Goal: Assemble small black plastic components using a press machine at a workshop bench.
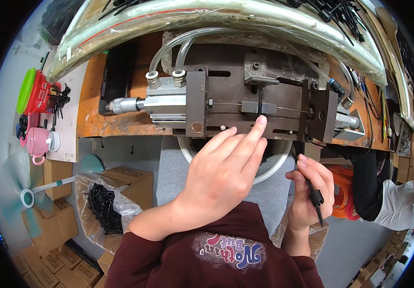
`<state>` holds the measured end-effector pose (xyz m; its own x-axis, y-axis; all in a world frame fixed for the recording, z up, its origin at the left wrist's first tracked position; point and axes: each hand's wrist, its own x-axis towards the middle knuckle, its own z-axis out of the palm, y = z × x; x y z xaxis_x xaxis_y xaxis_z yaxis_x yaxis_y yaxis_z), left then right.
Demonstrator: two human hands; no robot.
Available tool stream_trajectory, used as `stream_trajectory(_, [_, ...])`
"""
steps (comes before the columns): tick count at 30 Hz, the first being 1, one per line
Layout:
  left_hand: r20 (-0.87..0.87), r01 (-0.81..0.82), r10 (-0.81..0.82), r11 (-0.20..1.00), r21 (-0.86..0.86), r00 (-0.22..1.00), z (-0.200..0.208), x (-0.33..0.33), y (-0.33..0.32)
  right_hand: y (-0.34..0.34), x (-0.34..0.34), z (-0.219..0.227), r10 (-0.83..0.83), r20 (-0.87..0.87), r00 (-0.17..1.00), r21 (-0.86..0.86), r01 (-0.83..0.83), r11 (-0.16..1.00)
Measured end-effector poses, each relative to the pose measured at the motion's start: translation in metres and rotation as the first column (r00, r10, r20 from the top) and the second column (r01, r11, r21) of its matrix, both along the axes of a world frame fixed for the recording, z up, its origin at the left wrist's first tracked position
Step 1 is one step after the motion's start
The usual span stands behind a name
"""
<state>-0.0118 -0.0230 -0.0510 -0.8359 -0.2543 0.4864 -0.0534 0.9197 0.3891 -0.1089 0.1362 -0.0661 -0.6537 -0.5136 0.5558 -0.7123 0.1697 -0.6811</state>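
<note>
My left hand [226,168] reaches forward over a brown metal press fixture [264,96]; its index fingertip touches the small grey block at the middle of the fixture, where a thin rod runs across. The fingers are spread and hold nothing that I can see. My right hand [312,192] hangs lower right, closed around a thin black plastic part [316,199] that sticks out below the fist. A silver pneumatic cylinder [149,103] with clear hoses feeds the fixture from the left.
A white round basin [269,170] sits under the fixture. A bag-lined cardboard box of black parts [104,204] stands at lower left, with a fan, pink cup and red container further left. Another person in a white shirt [401,201] works at the right.
</note>
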Motion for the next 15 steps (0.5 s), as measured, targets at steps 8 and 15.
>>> stream_trajectory(8, [0.054, -0.057, 0.059, 0.998, -0.033, 0.997, -0.001, -0.004, -0.003, -0.003, 0.0, -0.003, 0.01, -0.022, 1.0, -0.011, -0.01, 1.0])
stream_trajectory(15, [0.087, -0.068, 0.069, 0.998, -0.011, 0.994, 0.002, -0.004, -0.003, -0.004, -0.01, 0.004, -0.013, -0.223, 0.975, 0.009, 0.015, 1.0])
